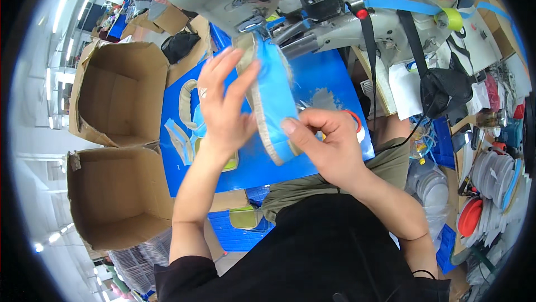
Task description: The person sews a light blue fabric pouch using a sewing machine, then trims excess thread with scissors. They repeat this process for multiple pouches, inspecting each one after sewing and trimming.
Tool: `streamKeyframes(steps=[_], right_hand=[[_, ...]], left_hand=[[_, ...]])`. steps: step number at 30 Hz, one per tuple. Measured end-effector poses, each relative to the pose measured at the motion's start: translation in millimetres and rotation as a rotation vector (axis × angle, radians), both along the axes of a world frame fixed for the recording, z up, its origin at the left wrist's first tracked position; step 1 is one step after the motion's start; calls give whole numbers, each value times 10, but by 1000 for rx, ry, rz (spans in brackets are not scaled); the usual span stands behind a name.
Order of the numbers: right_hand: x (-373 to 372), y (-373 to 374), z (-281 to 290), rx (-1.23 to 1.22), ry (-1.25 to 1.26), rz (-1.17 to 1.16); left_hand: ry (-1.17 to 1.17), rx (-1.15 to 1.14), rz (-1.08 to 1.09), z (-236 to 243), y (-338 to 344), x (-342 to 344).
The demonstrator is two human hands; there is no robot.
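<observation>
A light-blue fabric band with beige edging point(274, 101) hangs down in a curved loop from the sewing machine point(254, 0). Its upper end lies at the machine's presser foot. My right hand point(329, 140) is closed on the band's lower right edge, pinching it between thumb and fingers. Left of the band, my left hand point(220, 106) is raised with its fingers spread, slightly blurred. Whether its fingertips touch the beige edge I cannot tell. Beneath both hands is the blue table top point(329, 73).
Other beige-edged pieces point(187, 104) lie on the table behind my left hand. Two open cardboard boxes point(120, 92) stand at the left. A red-orange handle loop point(353, 119) shows beside my right hand. Black straps point(410, 34) hang at the right, near stacked white discs point(494, 173).
</observation>
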State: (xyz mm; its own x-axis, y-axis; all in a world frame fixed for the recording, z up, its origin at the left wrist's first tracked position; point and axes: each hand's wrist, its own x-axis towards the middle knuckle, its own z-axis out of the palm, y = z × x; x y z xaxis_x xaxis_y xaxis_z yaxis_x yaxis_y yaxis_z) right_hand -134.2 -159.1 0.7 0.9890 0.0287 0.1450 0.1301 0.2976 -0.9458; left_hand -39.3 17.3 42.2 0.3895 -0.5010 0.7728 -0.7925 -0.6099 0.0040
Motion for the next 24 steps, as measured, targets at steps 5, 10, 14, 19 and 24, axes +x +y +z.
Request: streamKeyframes(steps=[5, 10, 14, 19, 24], right_hand=[[69, 28, 249, -33, -42, 67], [297, 11, 108, -61, -202, -69], [558, 103, -272, 15, -35, -324], [755, 157, -351, -9, 16, -262], [745, 238, -470, -66, -78, -356]], left_hand=[[-100, 184, -78, 81, -73, 358], [119, -208, -86, -183, -17, 345], [26, -183, -72, -117, -56, 243], [-72, 85, -109, -44, -76, 155], [-89, 101, -126, -116, -101, 180]])
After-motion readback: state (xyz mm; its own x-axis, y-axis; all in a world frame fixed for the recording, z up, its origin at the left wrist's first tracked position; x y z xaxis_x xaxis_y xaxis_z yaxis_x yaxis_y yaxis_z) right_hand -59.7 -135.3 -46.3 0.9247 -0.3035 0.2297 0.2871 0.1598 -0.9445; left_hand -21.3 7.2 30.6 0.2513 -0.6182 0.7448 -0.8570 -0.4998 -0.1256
